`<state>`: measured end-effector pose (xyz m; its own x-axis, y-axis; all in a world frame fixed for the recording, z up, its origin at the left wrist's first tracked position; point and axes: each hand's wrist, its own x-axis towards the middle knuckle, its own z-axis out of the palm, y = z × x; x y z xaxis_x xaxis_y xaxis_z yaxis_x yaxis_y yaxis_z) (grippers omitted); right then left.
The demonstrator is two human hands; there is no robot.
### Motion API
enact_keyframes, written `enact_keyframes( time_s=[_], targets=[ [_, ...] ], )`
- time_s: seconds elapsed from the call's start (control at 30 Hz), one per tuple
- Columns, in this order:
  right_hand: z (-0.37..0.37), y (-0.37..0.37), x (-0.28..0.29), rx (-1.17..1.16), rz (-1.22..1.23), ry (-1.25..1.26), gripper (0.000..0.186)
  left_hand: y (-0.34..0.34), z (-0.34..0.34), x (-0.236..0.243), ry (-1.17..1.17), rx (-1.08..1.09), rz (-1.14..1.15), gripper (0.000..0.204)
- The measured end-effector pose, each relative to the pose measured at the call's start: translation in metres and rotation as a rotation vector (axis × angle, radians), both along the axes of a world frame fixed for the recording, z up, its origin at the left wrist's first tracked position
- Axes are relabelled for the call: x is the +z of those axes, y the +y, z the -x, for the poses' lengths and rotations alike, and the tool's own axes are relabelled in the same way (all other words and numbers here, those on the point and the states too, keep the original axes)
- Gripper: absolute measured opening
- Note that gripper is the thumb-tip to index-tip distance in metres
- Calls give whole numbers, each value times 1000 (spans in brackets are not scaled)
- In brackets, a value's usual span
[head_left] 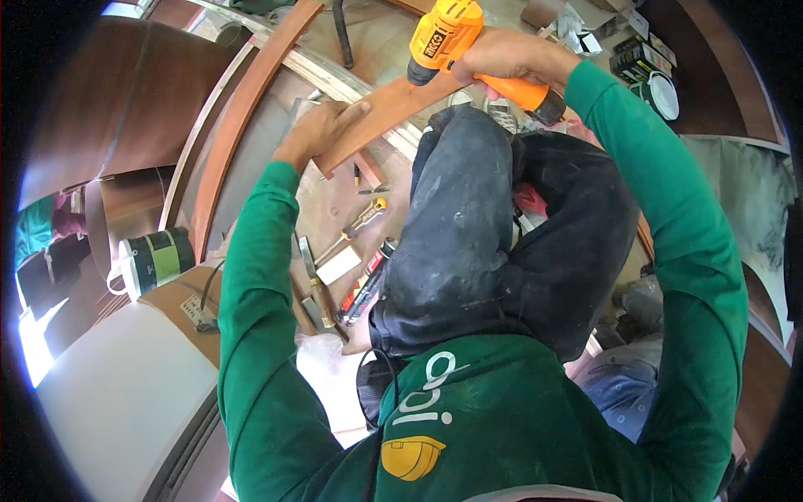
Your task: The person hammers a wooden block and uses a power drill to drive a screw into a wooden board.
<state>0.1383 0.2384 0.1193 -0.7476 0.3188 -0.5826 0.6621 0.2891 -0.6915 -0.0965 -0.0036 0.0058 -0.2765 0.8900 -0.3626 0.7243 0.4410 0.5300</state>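
My right hand (514, 57) is closed around the handle of a yellow-orange cordless drill (447, 35). The drill's dark chuck points down at a reddish-brown wooden board (393, 109); whether a bit touches the wood cannot be made out. At the board's left end, my left hand (319, 130) grips its edge, with the thumb laid over the top face. That board slants up to the right across a pale wooden strip (401, 138), just beyond my knees. A short wood piece (368, 169) sits beneath its left end.
By my left leg lie a yellow-handled screwdriver (365, 219), a wooden-handled chisel (318, 289), a white block (339, 264) and a red-black tube (368, 283). Long curved boards (242, 117) run along the left. A green-and-white bucket (155, 261) and a white-lidded tub (662, 96) stand farther out.
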Motion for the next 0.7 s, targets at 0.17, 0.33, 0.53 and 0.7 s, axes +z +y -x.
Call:
enact_keyframes(
  time_s=[0.17, 0.33, 0.53, 0.7],
  targets=[
    [3, -3, 6, 14, -11, -23, 27, 0, -3, 5, -33, 34, 33, 79],
    [4, -3, 7, 2, -6, -29, 28, -2, -2, -2, 19, 42, 20, 79],
    [5, -6, 6, -2, -25, -18, 32, -3, 2, -4, -4, 22, 42, 82],
    [3, -2, 3, -17, -5, -52, 32, 1, -5, 6, -26, 24, 55, 82]
  ],
)
